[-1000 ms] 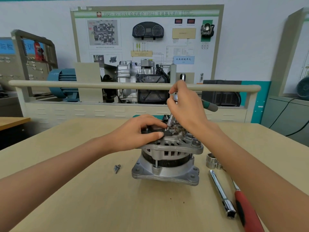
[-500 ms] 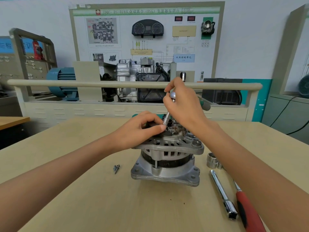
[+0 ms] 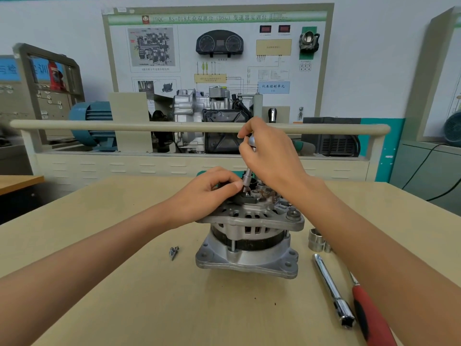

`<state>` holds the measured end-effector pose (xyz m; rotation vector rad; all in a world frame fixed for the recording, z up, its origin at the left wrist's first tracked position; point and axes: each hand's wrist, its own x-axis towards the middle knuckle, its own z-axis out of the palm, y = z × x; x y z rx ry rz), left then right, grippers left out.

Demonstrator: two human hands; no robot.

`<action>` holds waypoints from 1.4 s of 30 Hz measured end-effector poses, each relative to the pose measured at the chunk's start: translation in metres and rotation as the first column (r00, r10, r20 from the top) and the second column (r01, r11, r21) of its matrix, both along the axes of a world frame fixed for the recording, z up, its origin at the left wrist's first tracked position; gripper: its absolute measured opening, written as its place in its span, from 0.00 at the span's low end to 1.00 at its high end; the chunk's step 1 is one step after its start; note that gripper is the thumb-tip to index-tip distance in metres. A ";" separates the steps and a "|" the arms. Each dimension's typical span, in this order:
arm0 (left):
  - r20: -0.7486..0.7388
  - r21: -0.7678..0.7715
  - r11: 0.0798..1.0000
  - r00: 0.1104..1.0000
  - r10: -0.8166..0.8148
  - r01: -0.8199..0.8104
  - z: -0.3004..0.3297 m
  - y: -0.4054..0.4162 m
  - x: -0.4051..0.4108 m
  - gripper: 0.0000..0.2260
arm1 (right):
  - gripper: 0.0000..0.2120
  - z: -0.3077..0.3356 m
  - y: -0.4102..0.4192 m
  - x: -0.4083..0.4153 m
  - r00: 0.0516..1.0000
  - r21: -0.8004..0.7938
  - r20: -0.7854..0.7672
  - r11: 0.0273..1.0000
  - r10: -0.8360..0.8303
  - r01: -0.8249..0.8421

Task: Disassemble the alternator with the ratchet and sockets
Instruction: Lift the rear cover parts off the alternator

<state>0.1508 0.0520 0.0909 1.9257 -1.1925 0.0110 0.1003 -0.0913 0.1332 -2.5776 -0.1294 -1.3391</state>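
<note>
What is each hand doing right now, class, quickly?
Left hand: fingers curled on top of the alternator, steadying the socket.
Right hand: fingers gripping the ratchet at its head.

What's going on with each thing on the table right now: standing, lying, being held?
Alternator: upright on the table, gripped at its top by the left hand.
Ratchet: gripped by the right hand, its socket on a top bolt.
Loose screws: lying left of the alternator.
Extension bar: lying flat, untouched.
Spare sockets: untouched.
Red-handled tool: lying flat.
</note>
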 end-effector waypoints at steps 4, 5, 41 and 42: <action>-0.013 -0.001 1.000 1.000 -0.008 0.008 0.000 0.000 0.001 0.07 | 0.09 0.006 0.004 0.000 0.999 -0.174 -0.024 0.984 -0.037 0.032; -0.019 -0.005 1.000 1.000 -0.010 0.010 0.000 0.000 0.001 0.07 | 0.10 0.007 0.004 0.000 0.999 -0.200 -0.028 0.979 -0.042 0.036; -0.210 -0.220 0.965 0.973 0.096 -0.142 0.005 -0.017 -0.009 0.05 | 0.08 0.011 0.033 -0.009 0.858 -0.363 -0.058 0.811 -0.510 0.458; -0.204 -0.192 0.974 0.976 0.077 -0.117 0.005 -0.017 -0.009 0.04 | 0.06 0.011 0.028 -0.009 0.895 -0.340 -0.061 0.852 -0.443 0.398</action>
